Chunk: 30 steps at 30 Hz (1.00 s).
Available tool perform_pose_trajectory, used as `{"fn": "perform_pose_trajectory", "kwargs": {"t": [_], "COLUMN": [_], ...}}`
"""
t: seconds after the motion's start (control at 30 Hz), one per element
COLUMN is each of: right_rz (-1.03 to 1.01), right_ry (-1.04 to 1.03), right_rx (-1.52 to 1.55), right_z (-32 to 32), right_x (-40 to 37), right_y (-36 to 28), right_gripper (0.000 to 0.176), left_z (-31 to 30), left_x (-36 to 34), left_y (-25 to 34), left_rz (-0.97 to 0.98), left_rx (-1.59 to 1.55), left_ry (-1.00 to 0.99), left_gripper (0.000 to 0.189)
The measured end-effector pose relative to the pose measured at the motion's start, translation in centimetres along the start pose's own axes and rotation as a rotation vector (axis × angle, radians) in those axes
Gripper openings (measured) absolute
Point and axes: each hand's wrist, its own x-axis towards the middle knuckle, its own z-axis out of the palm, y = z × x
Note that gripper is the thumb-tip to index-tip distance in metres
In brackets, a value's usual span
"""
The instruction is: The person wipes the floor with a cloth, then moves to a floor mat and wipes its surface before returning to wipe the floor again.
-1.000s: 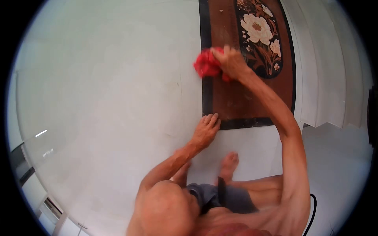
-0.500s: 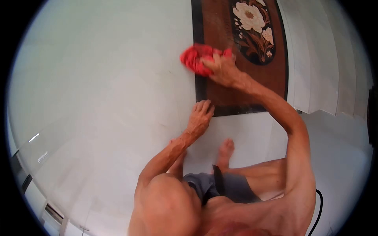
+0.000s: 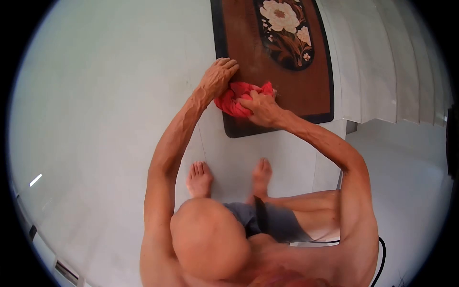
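Observation:
A brown mat [image 3: 294, 91] with a black border and a dark oval of pale flowers lies on the light floor. My left hand [image 3: 219, 75] rests on the mat's left border, fingers stretched together over the edge. Just below it, a crumpled red cloth [image 3: 236, 101] lies across the border and the brown part. My right hand [image 3: 262, 106] grips the cloth and presses it on the mat near its near-left corner. Some of the right fingers are hidden in the folds.
Pale stairs [image 3: 373, 62] rise along the mat's right side. My bare feet [image 3: 199, 179] and bent knee [image 3: 210, 239] are close below the near edge. A black cable [image 3: 382, 258] curves at the lower right.
My left hand has moved from the near corner farther up the mat's left border. My right hand has drawn the red cloth nearer to me, toward the near edge.

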Motion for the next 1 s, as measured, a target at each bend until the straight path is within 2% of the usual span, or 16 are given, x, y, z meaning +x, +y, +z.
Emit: {"fn": "perform_pose_trajectory", "kwargs": {"t": [0.03, 0.1, 0.2, 0.23, 0.43, 0.5, 0.53, 0.6, 0.63, 0.7, 0.8, 0.83, 0.93, 0.97, 1.0], "right_rz": [0.002, 0.017, -0.133, -0.198, -0.308, -0.125, -0.073, -0.032, 0.134, 0.142, 0.337, 0.331, 0.362, 0.254, 0.164], "right_ry": [-0.006, -0.021, -0.093, -0.023, -0.16, 0.102, 0.221, 0.438, 0.402, 0.595, 0.576, 0.525, 0.407, 0.468, 0.441], "right_rx": [0.032, 0.1, 0.04, -0.17, -0.092, -0.1, -0.082, -0.224, -0.199, -0.34, -0.214, -0.239, -0.203, -0.214, -0.23], "right_z": [0.5, 2.1, 3.8, 3.3, -5.4, -9.2, -11.1, -13.6, -14.5, -15.8, -15.2, -14.5, -11.8, -11.2, -9.9], "right_x": [-0.2, -1.6, -3.6, -4.3, -1.0, 2.4, 4.8, 9.9, 13.3, 18.1, 24.1, 25.2, 26.4, 25.6, 24.7], "right_y": [-0.2, -0.5, -2.0, -3.1, 2.1, 5.5, 7.5, 13.2, 16.6, 20.6, 22.6, 22.3, 20.2, 19.8, 20.1], "right_gripper": [0.058, 0.057, 0.058, 0.062, 0.064, 0.063, 0.05, 0.049, 0.052, 0.046, 0.04, 0.04, 0.052, 0.051, 0.052], "left_z": [-0.4, 0.9, 1.0, 0.8, 1.2, 1.7, 1.8, 1.3, 2.5, 2.4, 3.0, 2.8, 2.3, 2.5, 2.7], "left_x": [0.0, -0.6, -1.2, -1.2, -1.1, -1.1, -1.0, -0.7, -1.0, -1.2, -1.3, -1.3, -1.3, -1.5, -1.3], "left_y": [-0.2, -1.0, -0.7, -0.6, -0.7, -0.6, -0.4, 0.0, -0.4, -0.1, -0.3, -0.2, 0.3, 0.5, 0.1], "left_rz": [-0.019, -0.001, -0.005, -0.008, -0.013, -0.025, -0.027, -0.026, -0.023, -0.046, -0.033, -0.024, -0.059, -0.063, -0.064], "left_rx": [-0.008, 0.052, 0.077, 0.079, 0.08, 0.054, 0.041, 0.039, 0.02, -0.005, 0.011, 0.028, 0.052, 0.041, 0.032], "left_ry": [-0.057, -0.034, -0.033, -0.044, -0.075, -0.033, -0.012, 0.011, 0.055, 0.081, 0.125, 0.134, 0.076, 0.089, 0.109], "left_gripper": [0.062, 0.062, 0.064, 0.065, 0.07, 0.071, 0.071, 0.068, 0.068, 0.064, 0.061, 0.058, 0.057, 0.057, 0.057]}}
